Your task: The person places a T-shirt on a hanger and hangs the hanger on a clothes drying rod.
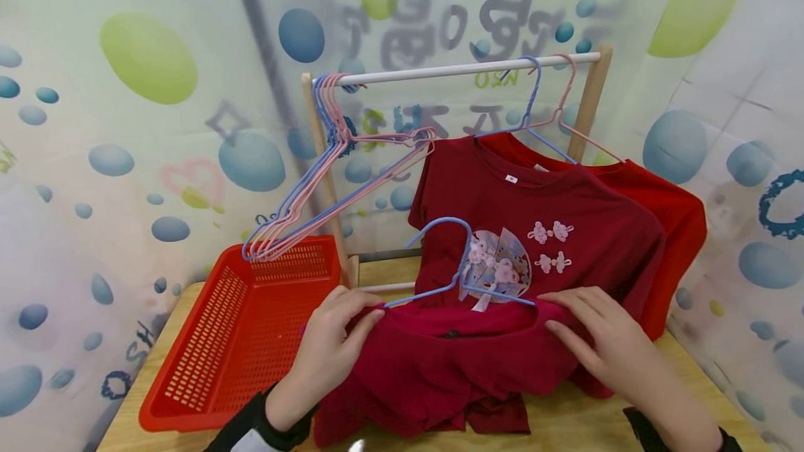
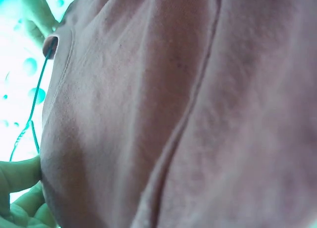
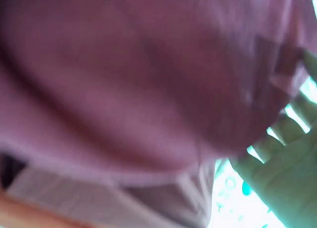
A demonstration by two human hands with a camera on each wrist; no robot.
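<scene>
A crimson shirt is held up by its neckline, a blue hanger inside it with the hook standing above the collar. My left hand pinches the shoulder at the left end of the hanger, thumb in front. On the opposite shoulder, my right hand holds the cloth between thumb and fingers. The left wrist view shows the shirt's fabric filling most of the picture, with the left hand at its edge. In the right wrist view, the right hand's fingers reach behind the cloth.
A white rail on wooden posts carries several blue and pink hangers at its left. A maroon shirt with floral decoration and a bright red shirt hang at its right. A red basket stands on the wooden table.
</scene>
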